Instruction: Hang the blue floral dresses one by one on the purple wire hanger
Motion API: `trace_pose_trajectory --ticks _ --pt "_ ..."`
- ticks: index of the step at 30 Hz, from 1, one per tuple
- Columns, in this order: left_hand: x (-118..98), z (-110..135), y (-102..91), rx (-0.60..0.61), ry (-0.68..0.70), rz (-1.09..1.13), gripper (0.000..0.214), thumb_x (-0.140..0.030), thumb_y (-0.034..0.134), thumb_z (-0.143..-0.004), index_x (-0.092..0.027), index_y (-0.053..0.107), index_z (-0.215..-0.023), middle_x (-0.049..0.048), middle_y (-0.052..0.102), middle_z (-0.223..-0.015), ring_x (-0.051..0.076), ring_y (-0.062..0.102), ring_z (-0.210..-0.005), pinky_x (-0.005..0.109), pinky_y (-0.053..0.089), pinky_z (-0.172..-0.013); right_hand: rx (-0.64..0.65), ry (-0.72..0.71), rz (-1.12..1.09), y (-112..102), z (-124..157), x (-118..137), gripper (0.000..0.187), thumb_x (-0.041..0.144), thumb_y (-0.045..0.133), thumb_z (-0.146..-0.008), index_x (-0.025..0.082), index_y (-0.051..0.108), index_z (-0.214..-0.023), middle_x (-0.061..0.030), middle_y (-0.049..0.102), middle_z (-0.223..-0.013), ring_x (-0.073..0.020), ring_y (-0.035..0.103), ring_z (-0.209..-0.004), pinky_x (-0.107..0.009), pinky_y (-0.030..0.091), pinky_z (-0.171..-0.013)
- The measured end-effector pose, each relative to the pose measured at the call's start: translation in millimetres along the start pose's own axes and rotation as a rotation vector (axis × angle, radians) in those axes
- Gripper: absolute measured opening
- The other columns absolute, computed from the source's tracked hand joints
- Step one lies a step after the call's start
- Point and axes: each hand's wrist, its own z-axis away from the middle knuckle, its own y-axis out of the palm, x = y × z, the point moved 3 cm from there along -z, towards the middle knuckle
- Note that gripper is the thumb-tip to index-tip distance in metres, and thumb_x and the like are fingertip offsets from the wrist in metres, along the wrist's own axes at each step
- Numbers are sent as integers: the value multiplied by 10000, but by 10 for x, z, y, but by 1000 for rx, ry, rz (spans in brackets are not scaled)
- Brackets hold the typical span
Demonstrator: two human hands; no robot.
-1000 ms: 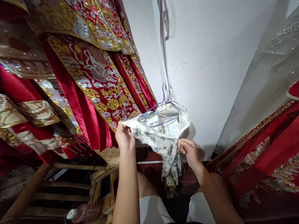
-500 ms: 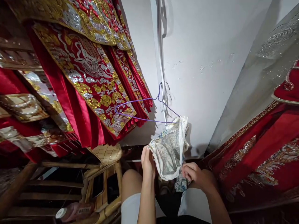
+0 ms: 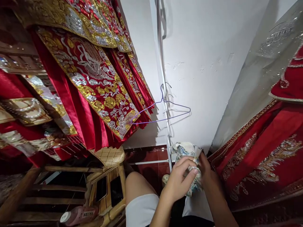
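Observation:
A white garment with a blue and green floral pattern (image 3: 186,148) is bunched up above my lap. My left hand (image 3: 182,178) is closed on its near side, with thumb and fingers curled into the fabric. On the garment's right edge is my right hand (image 3: 205,165), partly hidden behind the cloth, its fingers gripping it. A thin purple wire hanger (image 3: 176,104) hangs bare by its hook from the narrow white upright (image 3: 159,47) at the wall, above and apart from both hands.
Red robes with gold and silver embroidery (image 3: 101,88) hang at left. Another red embroidered garment (image 3: 260,157), beside clear plastic (image 3: 239,85), is at right. A bamboo chair (image 3: 106,189) stands low left, with a white-capped bottle (image 3: 80,215) on it.
The garment has come off the hanger and moved down and right, now gathered up. My left hand has moved right, close to my right hand. The hanger has swung round.

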Motion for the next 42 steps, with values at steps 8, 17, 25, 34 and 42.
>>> trace_pose_trajectory --ticks 8,17,25,34,42 --pt "-4 -311 -882 -265 139 -167 459 -393 471 -1029 -254 411 -1462 142 441 -1538 277 415 -1430 474 305 -1196 293 264 -116 433 -258 709 542 672 696 -696 217 691 -991 -87 717 -737 -316 712 -780 -402 573 -632" --pt "422 -211 -1013 407 -312 72 722 -856 408 -837 -163 577 -725 4 506 -687 163 472 -697 284 417 -682 947 427 408 711 -3 1031 350 370 874 -615 132 682 -786 3 663 -720 -115 581 -638 -225 463 -624" --pt "507 109 -1701 447 -396 -837 446 -537 598 -889 -181 510 -636 -32 441 -567 122 366 -559 267 260 -605 304 -331 948 238 -692 1473 394 211 579 -787 187 733 -1148 -50 720 -861 -195 626 -723 -247 444 -613" --pt "235 -54 -1941 343 -411 -1210 612 -529 274 -1040 -174 562 -634 59 622 -631 195 564 -657 362 376 -815 163 -481 1100 202 -1655 1077 766 160 483 -763 185 478 -1529 -104 715 -1192 -179 623 -699 -260 483 -665" --pt "247 -20 -1635 528 -410 -779 208 -163 492 -864 -227 630 -1005 35 704 -933 199 618 -832 277 421 -749 179 -600 1171 -200 -1268 1087 664 120 477 -751 257 610 -1387 -54 722 -974 -176 583 -645 -269 445 -641"
